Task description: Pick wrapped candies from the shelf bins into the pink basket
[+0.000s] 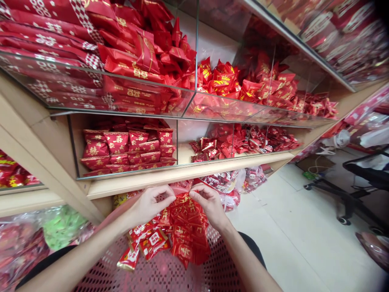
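Note:
My left hand and my right hand pinch the two upper corners of a red bag with gold print. Its top edge stretches between my fingertips, and the bag hangs down over a pink perforated plastic basket. Just left of the bag lie several small red candy packets with white and gold print. One packet rests lowest, at the left of this group. Whether the bag's mouth is sealed, I cannot tell.
Ahead stands a wooden shelf with clear dividers, filled with red packets. Plastic bags of packets sit on the floor below it. Green packets in clear plastic are at left. A wheeled office chair is at right.

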`<state>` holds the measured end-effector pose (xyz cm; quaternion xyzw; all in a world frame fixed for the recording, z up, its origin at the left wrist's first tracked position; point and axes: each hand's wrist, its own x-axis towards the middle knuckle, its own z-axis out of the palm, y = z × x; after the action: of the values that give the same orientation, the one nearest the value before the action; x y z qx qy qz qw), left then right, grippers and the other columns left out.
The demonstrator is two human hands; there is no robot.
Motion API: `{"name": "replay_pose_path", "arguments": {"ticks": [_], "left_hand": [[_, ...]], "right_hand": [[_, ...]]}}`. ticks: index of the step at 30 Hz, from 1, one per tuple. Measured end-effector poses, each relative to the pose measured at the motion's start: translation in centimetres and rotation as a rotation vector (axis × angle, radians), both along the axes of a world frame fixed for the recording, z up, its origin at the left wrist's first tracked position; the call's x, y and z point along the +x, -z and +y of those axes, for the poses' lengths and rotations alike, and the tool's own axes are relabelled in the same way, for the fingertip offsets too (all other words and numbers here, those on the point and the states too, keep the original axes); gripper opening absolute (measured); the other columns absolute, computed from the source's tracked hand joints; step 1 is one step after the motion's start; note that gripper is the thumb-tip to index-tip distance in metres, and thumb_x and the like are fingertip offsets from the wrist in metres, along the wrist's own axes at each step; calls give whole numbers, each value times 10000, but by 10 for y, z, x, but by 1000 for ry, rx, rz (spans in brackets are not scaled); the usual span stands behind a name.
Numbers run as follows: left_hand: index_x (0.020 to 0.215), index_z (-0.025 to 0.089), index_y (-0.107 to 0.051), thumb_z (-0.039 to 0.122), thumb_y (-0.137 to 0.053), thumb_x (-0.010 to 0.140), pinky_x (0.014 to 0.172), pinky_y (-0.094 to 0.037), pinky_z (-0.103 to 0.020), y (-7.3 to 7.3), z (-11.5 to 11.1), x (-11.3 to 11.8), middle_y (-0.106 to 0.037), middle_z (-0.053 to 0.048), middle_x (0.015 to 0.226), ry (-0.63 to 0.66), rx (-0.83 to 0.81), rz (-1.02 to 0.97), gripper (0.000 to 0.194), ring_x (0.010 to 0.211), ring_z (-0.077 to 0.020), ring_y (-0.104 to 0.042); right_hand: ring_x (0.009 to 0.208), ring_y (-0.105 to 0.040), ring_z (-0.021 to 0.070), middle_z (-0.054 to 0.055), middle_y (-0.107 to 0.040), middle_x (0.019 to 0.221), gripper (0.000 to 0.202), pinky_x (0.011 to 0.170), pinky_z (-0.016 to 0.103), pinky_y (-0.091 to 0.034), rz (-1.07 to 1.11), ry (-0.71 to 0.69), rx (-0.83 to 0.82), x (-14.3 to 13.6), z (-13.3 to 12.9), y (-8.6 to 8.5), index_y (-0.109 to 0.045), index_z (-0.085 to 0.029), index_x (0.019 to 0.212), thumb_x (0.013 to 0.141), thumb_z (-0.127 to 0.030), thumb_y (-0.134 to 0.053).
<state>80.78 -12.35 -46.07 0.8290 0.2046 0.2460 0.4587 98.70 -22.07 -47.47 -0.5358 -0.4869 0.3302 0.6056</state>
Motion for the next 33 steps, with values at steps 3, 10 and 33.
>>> {"name": "replay_pose_path", "arguments": {"ticks": [3,10,33], "left_hand": [[713,162,-578,302,-488,816,690,-412,-225,-1,-2,1,-593,19,731,-15,-13,-31,195,706,-106,-526],[737,166,-588,291,-483,821,714,-426,-238,4,0,0,-609,14,750,-10,26,-71,184,716,-106,-537],[788,167,-600,260,-465,847,669,-441,-217,12,2,-2,-628,10,786,116,190,-16,174,703,-91,-545]], "right_hand": [[746,-516,131,3,-590,777,101,717,265,-403,42,16,-12,-2,0,0,-620,-192,754,743,-292,-634],[726,-488,107,-17,-552,779,128,702,240,-396,180,-64,-41,1,0,7,-593,-205,819,731,-276,-652],[784,-539,136,16,-568,826,132,733,291,-423,-408,-172,40,0,-5,-2,-637,-209,852,765,-309,-624]]}}
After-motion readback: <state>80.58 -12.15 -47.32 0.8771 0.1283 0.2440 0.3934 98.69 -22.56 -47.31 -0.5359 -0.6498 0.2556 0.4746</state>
